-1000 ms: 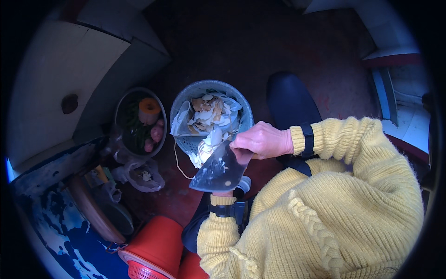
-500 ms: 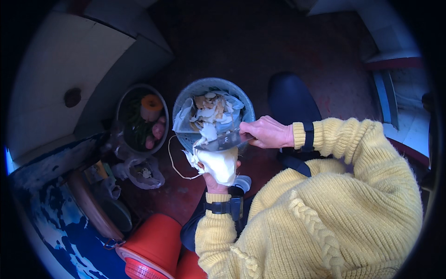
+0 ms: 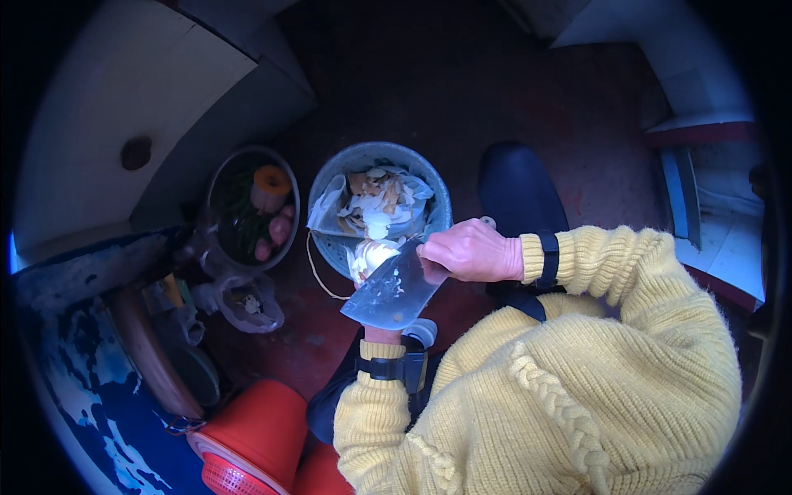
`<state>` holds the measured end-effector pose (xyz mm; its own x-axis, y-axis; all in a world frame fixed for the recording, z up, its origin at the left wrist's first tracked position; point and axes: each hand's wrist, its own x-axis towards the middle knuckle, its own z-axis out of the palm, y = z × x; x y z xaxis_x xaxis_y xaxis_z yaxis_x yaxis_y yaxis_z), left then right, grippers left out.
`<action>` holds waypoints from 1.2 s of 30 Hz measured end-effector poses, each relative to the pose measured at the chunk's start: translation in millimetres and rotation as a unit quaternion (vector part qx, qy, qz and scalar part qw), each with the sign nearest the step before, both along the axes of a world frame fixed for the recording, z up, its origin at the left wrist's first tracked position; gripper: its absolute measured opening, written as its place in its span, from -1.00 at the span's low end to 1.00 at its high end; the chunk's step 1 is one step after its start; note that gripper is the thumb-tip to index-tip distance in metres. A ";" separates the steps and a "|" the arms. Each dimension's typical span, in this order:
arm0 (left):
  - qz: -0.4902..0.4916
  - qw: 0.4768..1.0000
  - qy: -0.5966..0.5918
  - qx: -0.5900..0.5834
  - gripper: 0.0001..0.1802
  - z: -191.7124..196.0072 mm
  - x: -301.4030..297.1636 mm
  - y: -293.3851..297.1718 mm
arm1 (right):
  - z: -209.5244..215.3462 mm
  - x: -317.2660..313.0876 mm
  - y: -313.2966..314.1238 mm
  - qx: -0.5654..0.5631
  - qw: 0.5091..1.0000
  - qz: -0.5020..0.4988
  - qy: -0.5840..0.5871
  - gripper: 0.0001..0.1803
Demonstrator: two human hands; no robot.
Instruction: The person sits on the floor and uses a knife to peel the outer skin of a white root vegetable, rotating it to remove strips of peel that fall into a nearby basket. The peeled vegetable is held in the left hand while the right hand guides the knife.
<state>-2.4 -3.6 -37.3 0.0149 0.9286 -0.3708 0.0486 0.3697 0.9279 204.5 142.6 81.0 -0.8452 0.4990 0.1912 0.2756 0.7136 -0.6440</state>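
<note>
My right hand (image 3: pixel 474 250) grips a cleaver (image 3: pixel 392 287) by its handle end, its broad blade turned face up with small white bits stuck to it. Behind the blade, a peeled white vegetable (image 3: pixel 373 255) shows only at its far end. My left hand (image 3: pixel 382 335) is under the blade; just its base and wrist show, and its fingers around the vegetable are hidden. Just beyond stands a grey-blue bucket (image 3: pixel 379 147) heaped with white and brown peelings (image 3: pixel 384 198). A thin pale cord (image 3: pixel 317 268) hangs at the bucket's near left side.
Left of the bucket, a metal basin (image 3: pixel 294 186) holds greens, an orange-fleshed vegetable piece (image 3: pixel 270 188) and pink roundish vegetables (image 3: pixel 280 228). A clear plastic bag (image 3: pixel 266 312) lies nearer. Red plastic buckets (image 3: pixel 260 425) stand at lower left, a dark stool-like shape (image 3: pixel 520 190) at right.
The cleaver has swung from edge-on at the vegetable to flat and nearer, now covering most of the vegetable and my left hand. My right hand has moved slightly nearer.
</note>
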 end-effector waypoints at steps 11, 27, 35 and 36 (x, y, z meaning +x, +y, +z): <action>0.272 0.774 -0.548 -0.165 -0.40 16.8 -10.5 1.0 | 10.4 4.7 9.6 0.038 0.999 0.030 -0.008 -0.88; 0.230 0.840 -0.487 -0.067 -0.39 42.3 -14.5 12.5 | -6.0 5.7 45.2 -0.158 0.986 -0.014 -0.044 -0.79; 0.313 0.797 -0.498 -0.137 -0.39 34.4 -17.3 16.5 | -4.0 5.0 40.5 -0.228 0.972 -0.052 -0.001 -0.86; 0.308 0.802 -0.495 -0.126 -0.38 36.9 -16.3 18.4 | -4.4 7.0 40.9 -0.243 0.969 -0.054 -0.012 -0.87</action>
<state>-18.7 14.8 -0.4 -0.0138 0.7704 -0.6375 -0.9306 0.2233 0.2900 211.5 183.6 76.6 -0.7838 0.6117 -0.1071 0.3513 0.2946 -0.8887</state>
